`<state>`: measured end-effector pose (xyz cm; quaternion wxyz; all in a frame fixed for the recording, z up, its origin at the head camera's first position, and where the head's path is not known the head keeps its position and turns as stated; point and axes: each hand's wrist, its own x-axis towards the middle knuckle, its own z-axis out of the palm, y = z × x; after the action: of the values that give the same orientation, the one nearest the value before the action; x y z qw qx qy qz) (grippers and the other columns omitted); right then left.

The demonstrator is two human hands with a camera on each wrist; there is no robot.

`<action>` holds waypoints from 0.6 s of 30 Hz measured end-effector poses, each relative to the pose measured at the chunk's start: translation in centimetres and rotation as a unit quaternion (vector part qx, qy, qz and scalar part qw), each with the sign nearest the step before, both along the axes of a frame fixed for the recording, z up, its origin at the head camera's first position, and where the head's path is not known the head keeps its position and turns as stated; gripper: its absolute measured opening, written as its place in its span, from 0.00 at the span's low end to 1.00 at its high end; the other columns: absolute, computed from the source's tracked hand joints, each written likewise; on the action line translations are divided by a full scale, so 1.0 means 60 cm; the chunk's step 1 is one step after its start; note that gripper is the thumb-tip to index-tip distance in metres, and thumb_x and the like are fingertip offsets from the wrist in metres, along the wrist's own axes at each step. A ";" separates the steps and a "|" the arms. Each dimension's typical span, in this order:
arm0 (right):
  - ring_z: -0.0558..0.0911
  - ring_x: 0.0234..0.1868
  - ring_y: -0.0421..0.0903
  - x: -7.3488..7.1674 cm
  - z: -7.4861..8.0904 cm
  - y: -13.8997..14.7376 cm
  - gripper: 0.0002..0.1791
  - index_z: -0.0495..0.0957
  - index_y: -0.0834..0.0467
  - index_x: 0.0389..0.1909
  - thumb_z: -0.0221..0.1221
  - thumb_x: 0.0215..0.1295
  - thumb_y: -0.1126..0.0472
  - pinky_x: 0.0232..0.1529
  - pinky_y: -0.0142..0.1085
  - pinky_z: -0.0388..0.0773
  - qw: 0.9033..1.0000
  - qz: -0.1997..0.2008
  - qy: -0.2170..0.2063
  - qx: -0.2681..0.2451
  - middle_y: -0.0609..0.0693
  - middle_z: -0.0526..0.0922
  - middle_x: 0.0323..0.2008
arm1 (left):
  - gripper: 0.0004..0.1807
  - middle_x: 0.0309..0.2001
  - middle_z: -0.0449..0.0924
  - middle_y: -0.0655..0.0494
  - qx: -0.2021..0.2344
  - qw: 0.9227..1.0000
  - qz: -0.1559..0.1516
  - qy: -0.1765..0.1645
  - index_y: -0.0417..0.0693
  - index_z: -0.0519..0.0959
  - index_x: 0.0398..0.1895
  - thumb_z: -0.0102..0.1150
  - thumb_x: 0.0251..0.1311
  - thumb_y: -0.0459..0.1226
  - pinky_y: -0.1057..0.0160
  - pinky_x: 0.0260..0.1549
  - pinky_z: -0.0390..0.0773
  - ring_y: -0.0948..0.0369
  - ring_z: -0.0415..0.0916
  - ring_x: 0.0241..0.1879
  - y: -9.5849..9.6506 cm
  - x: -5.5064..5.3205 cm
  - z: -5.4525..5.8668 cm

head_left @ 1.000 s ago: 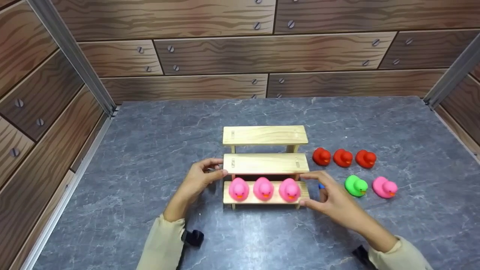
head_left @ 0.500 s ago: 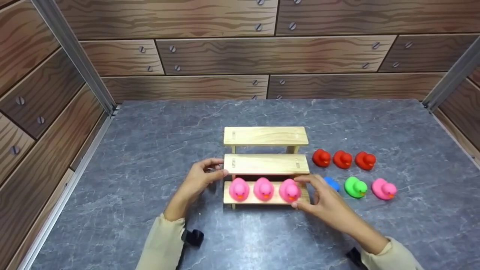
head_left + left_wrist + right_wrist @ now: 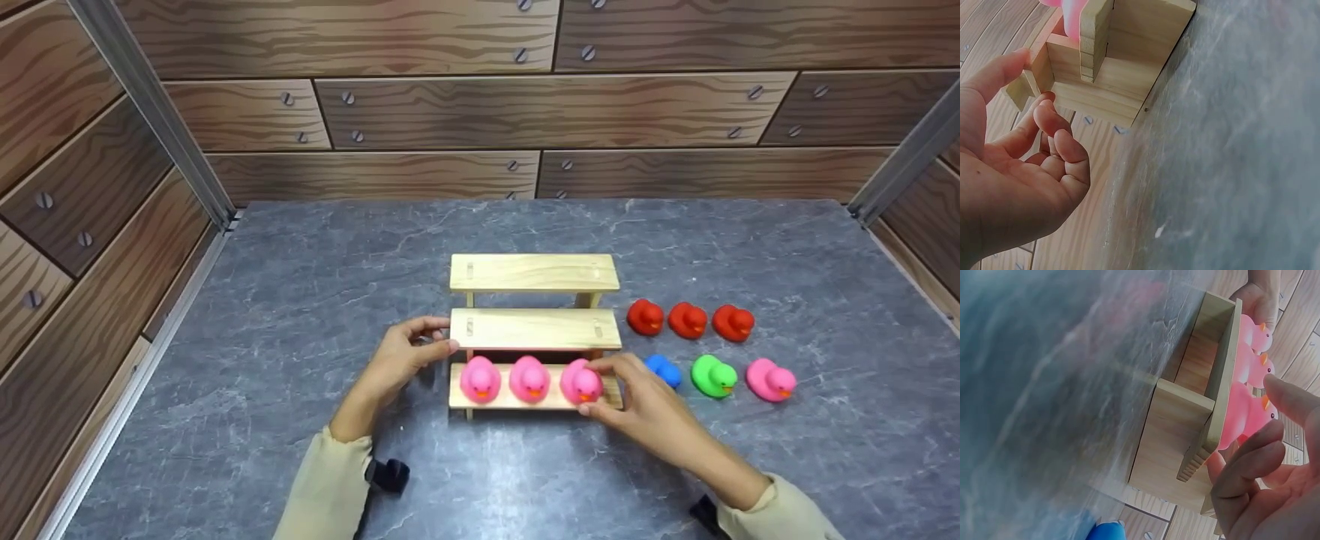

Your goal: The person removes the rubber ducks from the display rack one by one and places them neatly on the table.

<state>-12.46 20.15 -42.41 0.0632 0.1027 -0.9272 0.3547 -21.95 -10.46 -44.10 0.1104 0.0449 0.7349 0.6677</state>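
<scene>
Seen from the head view, with 12 o'clock at the far wall, a three-step wooden stand sits on the grey bench. Three pink ducks stand upright in a row on its lowest shelf, at the 6 o'clock side, beaks towards 6 o'clock.

The left hand is at the stand's 9 o'clock end, pinching the end of the middle step between thumb and forefinger; its other fingers are curled, as the left wrist view shows. The right hand is at about 4 o'clock from the stand's middle. It pinches the third pink duck, the one at the row's 3 o'clock end, with the thumb on the beak side and a finger behind.

At 3 o'clock from the stand, three red ducks form a row on the bench. Below them, between 3 and 4 o'clock, lie a blue duck, partly hidden by the right hand, then a green duck and a loose pink duck. A wood-patterned wall rises at 12 o'clock.
</scene>
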 end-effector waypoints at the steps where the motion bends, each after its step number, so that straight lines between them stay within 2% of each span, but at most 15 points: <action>1: 0.65 0.24 0.33 0.000 0.000 -0.001 0.22 0.79 0.53 0.46 0.73 0.48 0.58 0.26 0.29 0.66 1.000 -0.003 -0.001 0.001 0.47 0.80 0.46 | 0.22 0.33 0.72 0.57 0.001 1.000 -0.001 0.000 0.32 0.77 0.50 0.66 0.50 0.31 0.72 0.25 0.66 0.64 0.66 0.29 0.000 0.000 -0.001; 10: 0.66 0.25 0.34 0.000 0.000 -0.002 0.20 0.78 0.54 0.45 0.71 0.51 0.57 0.26 0.29 0.66 1.000 -0.002 -0.011 0.011 0.47 0.79 0.44 | 0.22 0.32 0.72 0.57 0.000 1.000 -0.002 0.003 0.32 0.77 0.50 0.66 0.50 0.30 0.72 0.25 0.67 0.64 0.67 0.30 0.001 0.000 -0.001; 18: 0.66 0.23 0.33 0.002 0.007 0.004 0.20 0.78 0.56 0.46 0.70 0.51 0.62 0.24 0.28 0.67 1.000 0.013 -0.007 -0.001 0.49 0.79 0.43 | 0.22 0.32 0.73 0.57 0.003 1.000 0.001 -0.003 0.32 0.77 0.50 0.66 0.49 0.30 0.72 0.25 0.67 0.64 0.67 0.30 0.001 -0.001 -0.001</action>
<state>-12.33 20.38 -42.00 0.0521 0.1124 -0.9257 0.3575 -22.01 -10.40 -44.15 0.1117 0.0418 0.7325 0.6702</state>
